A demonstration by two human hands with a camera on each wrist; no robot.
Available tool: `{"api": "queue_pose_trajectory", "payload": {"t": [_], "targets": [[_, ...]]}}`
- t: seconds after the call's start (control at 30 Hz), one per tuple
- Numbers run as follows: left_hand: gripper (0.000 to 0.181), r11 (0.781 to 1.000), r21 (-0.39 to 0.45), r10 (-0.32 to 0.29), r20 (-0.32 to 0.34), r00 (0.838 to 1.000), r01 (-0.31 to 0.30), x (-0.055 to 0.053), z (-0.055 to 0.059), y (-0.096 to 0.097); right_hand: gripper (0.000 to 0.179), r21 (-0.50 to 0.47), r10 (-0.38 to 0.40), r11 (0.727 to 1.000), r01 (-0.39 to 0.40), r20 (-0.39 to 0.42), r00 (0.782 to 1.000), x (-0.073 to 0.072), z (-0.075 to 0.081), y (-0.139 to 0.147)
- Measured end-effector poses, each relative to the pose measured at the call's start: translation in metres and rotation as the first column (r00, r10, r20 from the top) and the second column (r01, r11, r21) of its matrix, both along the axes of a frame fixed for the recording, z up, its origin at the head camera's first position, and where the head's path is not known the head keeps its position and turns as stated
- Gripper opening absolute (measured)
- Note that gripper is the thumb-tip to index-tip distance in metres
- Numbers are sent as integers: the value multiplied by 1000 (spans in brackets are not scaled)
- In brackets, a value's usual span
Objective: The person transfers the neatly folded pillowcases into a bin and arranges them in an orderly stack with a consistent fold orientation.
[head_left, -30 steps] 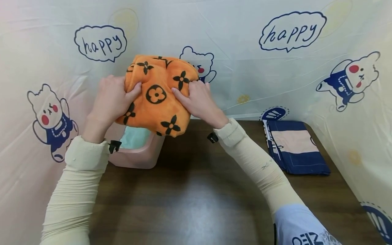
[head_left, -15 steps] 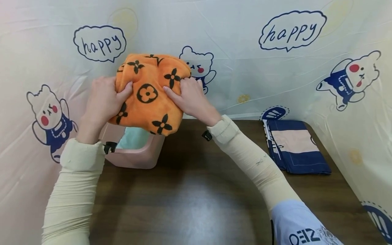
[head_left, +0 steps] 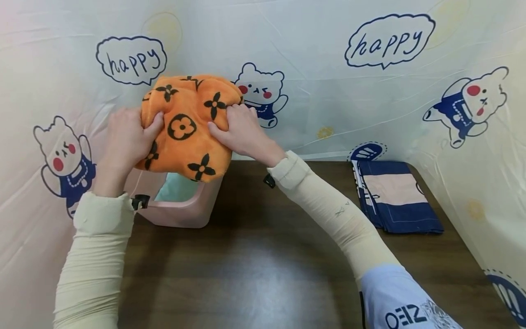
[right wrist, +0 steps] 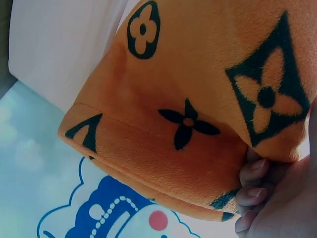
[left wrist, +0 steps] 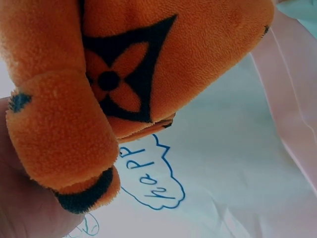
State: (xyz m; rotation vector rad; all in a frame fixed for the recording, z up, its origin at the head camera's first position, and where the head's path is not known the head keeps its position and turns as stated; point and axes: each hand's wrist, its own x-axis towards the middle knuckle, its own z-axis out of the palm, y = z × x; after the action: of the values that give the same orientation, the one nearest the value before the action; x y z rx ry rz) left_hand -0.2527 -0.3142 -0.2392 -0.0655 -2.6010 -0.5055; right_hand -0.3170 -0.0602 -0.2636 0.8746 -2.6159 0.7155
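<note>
Orange patterned cloth [head_left: 185, 132] is held up in both hands at the upper left of the head view, in front of a pale printed curtain [head_left: 312, 100] that covers the back and both sides with bears and "happy" bubbles. Below it spreads a dark brown bench [head_left: 263, 265]. Two long cream sleeves [head_left: 92, 269] reach in from the near side, the right one meeting a light blue sleeve [head_left: 407, 301] with dark lettering. The orange cloth hides the upper part of a pink bin [head_left: 181, 215] standing at the bench's far left; whether the two touch is hard to say from this angle. Folded flat at the far right lies a navy and pink cloth [head_left: 396, 196], well apart from the bin. The left hand [head_left: 128, 139] grips the orange cloth's left side, thumb across the front and its other fingers hidden. The right hand [head_left: 245, 132] pinches the opposite side, thumb in front; the right wrist view shows its curled fingers [right wrist: 252, 194] against the fabric. A mint-green cloth [head_left: 177, 188] sits inside the bin. Smallest are the black clips [head_left: 141, 202], one by each cream cuff.
</note>
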Motion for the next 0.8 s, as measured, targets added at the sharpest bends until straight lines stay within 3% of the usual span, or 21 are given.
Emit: {"api": "queue_pose_trajectory", "payload": {"t": [0.37, 0.8], "targets": [[57, 998, -17, 60, 53, 997, -59, 4, 0, -14, 49, 69, 12, 998, -10, -38, 999, -1, -2, -14], [51, 995, 6, 97, 15, 995, -97, 6, -1, -31, 51, 136, 81, 988, -76, -25, 996, -10, 4, -34]]}}
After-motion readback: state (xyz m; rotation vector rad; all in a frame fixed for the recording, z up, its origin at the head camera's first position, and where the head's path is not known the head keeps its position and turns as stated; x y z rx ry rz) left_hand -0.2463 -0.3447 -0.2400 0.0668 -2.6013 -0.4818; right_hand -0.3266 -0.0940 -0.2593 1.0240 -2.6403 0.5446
